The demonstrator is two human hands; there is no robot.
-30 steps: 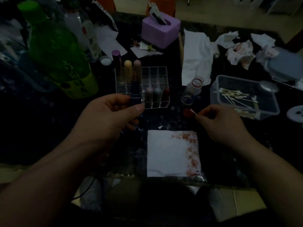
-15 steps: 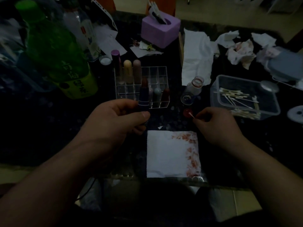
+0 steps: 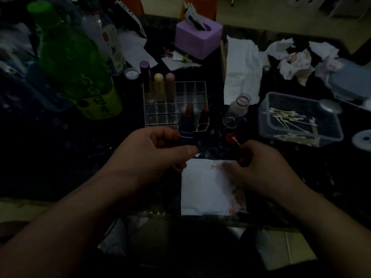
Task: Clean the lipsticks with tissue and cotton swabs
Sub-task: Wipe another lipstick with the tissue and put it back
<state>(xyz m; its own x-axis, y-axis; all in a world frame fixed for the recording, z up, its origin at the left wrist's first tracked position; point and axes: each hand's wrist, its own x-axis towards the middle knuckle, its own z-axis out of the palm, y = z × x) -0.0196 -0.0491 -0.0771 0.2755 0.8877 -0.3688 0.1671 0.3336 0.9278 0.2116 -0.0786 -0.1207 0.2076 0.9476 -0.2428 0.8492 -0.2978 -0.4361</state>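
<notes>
My left hand [image 3: 154,155] grips an open dark lipstick [image 3: 187,123] upright, its red bullet showing, in front of the clear acrylic organizer [image 3: 176,105]. My right hand [image 3: 265,169] pinches a cotton swab [image 3: 236,141] whose tip points up and left, beside a small red cap [image 3: 229,137]. A folded white tissue [image 3: 204,187] with red smears along its right edge lies on the dark table between my hands. Several other lipsticks stand in the organizer's back left and front right cells.
A clear tub of cotton swabs [image 3: 297,119] sits to the right, a small open glass bottle [image 3: 240,105] beside the organizer. A green bottle [image 3: 76,63] stands at left, a purple tissue box [image 3: 197,37] at the back, crumpled stained tissues [image 3: 295,63] at back right.
My left hand has carried the lipstick to the right, toward the tissue. My right hand with the swab has moved down and left, over the tissue's right edge.
</notes>
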